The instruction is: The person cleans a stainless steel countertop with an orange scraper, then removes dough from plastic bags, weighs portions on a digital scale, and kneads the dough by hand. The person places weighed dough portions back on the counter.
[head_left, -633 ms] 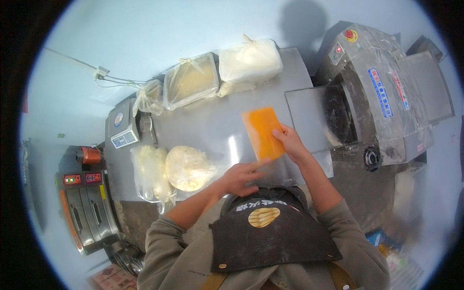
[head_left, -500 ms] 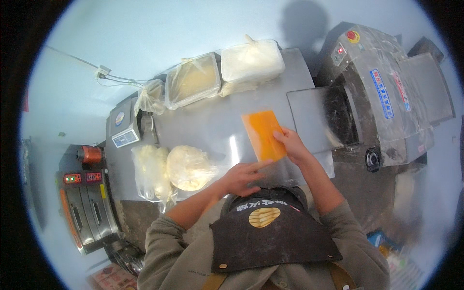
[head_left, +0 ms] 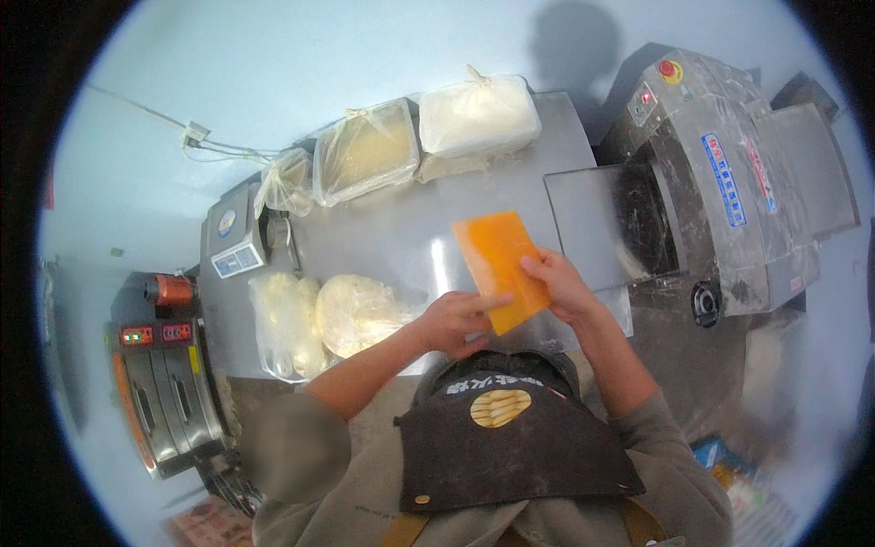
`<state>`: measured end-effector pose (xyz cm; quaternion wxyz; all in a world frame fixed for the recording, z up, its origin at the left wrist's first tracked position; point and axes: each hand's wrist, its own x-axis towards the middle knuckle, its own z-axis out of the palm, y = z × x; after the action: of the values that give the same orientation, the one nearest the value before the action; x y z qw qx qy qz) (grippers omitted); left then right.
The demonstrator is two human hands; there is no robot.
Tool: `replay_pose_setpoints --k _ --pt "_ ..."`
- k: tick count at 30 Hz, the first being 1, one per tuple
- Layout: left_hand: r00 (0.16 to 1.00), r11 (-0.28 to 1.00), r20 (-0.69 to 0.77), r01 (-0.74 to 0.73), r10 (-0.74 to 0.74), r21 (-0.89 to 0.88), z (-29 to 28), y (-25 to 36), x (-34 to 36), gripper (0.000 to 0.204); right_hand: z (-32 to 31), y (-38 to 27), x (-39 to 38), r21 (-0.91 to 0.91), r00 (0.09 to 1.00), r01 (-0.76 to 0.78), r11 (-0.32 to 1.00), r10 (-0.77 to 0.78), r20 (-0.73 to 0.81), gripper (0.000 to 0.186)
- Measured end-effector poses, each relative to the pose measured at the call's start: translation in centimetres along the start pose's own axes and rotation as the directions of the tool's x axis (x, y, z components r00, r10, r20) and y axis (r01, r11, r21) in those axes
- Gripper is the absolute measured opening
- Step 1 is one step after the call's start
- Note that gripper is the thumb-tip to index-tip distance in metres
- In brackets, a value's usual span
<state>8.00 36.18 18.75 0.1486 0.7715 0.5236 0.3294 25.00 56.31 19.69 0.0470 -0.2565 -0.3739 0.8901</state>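
My right hand (head_left: pixel 558 284) grips a flat, rectangular orange dough scraper (head_left: pixel 499 251) by its right edge, thumb on its face. The scraper is held tilted above the near part of the metal table (head_left: pixel 383 242). My left hand (head_left: pixel 453 321) is at its lower left edge, the forefinger stretched out and touching the face near the lower corner; the other fingers are loosely bent with nothing visible in them. Left of my left hand, a large pale dough lump (head_left: pixel 355 314) lies under clear plastic, beside a clear bag (head_left: pixel 290 319) of pale yellowish stuff.
Along the table's back stand a white bagged tub (head_left: pixel 480 117), a bagged tub of tan contents (head_left: pixel 366 153) and a small tied bag (head_left: pixel 290 180). A scale (head_left: pixel 235 232) sits at the left end. A metal machine (head_left: pixel 702 191) with a dark opening adjoins the right end.
The scraper has tilted, its lower end swinging right and nearer to me. My left hand has risen slightly, its forefinger now on the scraper's lower left part.
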Motion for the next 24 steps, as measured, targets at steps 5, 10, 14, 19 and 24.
replay_pose_setpoints --k 5,10,14,19,24 --pt "1.000 1.000 0.019 -0.018 0.018 0.025 -1.2 -1.3 1.3 0.035 0.3 -1.1 -0.7 -0.001 0.999 0.042 0.999 -0.042 0.003 0.035" --pt "0.998 0.996 -0.028 -0.062 0.064 0.064 -2.2 -2.9 2.3 0.034 0.5 -1.4 -1.1 -0.011 0.999 0.053 0.999 -0.053 0.009 0.037" --pt "0.994 0.991 -0.048 -0.092 0.097 0.093 -2.9 -4.2 2.9 0.036 0.6 -1.6 -1.2 0.013 0.998 0.070 0.997 -0.070 0.002 0.038" --pt "0.994 0.984 -0.038 -0.094 0.101 0.154 -4.1 -6.3 3.2 0.040 0.4 -1.8 -1.4 -0.015 0.997 0.074 0.997 -0.074 -0.003 0.040" --pt "0.998 0.982 -0.005 -0.060 0.062 0.181 -5.0 -8.5 3.3 0.047 0.2 -1.7 -1.4 -0.025 0.998 0.060 0.998 -0.061 -0.011 0.048"
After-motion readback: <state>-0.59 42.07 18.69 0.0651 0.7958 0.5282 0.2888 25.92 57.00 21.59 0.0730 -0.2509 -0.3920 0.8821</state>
